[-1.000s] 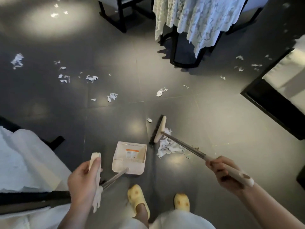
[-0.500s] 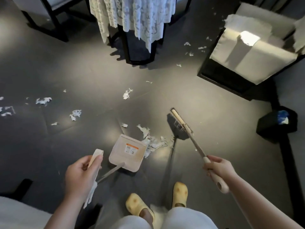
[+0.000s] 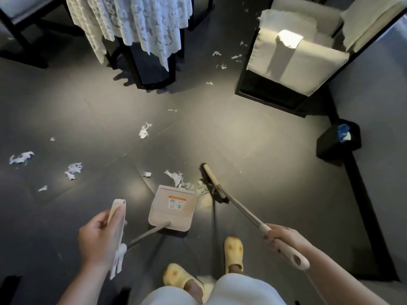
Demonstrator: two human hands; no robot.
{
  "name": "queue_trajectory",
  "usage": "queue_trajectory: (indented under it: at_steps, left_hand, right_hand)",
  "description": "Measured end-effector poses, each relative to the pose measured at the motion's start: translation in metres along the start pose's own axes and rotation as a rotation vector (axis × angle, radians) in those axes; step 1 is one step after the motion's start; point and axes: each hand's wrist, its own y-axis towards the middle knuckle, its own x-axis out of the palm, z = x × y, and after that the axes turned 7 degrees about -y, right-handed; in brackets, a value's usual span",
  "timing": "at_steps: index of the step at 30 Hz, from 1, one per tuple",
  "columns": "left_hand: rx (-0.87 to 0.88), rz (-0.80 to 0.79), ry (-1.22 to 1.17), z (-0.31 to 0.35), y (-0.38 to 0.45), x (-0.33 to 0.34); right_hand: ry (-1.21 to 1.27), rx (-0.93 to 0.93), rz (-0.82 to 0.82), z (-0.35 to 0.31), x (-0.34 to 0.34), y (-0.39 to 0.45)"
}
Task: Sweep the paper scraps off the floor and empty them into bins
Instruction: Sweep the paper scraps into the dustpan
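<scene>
Closest to me, I see two yellow slippers (image 3: 234, 252) planted just behind the dustpan (image 3: 172, 208), which I take as my landmark. My left hand (image 3: 99, 241) has its fingers curled round the dustpan's flat handle grip (image 3: 117, 223); the pan itself sits flat on the dark floor (image 3: 275, 172), mouth facing away from me. My right hand (image 3: 280, 237) is wrapped round the broom (image 3: 240, 211) handle, and the brush head lies just right of the pan's far right corner. A clump of paper scraps (image 3: 182, 181) lies at the pan's far lip, touching the bristles. Left of the pan, more scraps (image 3: 73, 170) are scattered over open floor. Beyond the pan, a bare stretch of tile holds one scrap (image 3: 144, 131). Far right of the pan, a black bin (image 3: 330, 146) stands against the wall edge. Farther off, a lace cloth (image 3: 136, 23) hangs over a dark-framed table, and right of it is a cushioned chair (image 3: 293, 60) with scraps between them.
</scene>
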Motion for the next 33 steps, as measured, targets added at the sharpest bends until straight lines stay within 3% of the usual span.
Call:
queue_trajectory:
  at_steps: [4, 12, 19, 23, 26, 33]
  left_hand:
    - [0.03, -0.034, -0.01, 0.007, 0.0, 0.013]
    - [0.066, -0.064, -0.028, 0.017, -0.007, 0.04]
    - [0.152, -0.023, 0.046, 0.024, -0.016, 0.069]
    - [0.144, -0.019, 0.035, 0.033, -0.022, 0.085]
    - [0.133, -0.012, 0.01, 0.038, -0.029, 0.101]
    - [0.154, -0.013, 0.062, 0.032, -0.042, 0.139]
  right_hand:
    - [0.073, -0.043, 0.006, 0.007, -0.02, -0.008]
    - [0.24, 0.005, 0.288, -0.002, -0.044, 0.007]
    - [0.115, 0.064, 0.047, 0.01, -0.025, 0.014]
    - [0.156, -0.004, -0.07, 0.02, -0.077, 0.015]
    - [0.183, -0.013, -0.008, 0.019, -0.115, 0.007]
    - [0.282, -0.061, 0.332, -0.005, -0.143, 0.019]
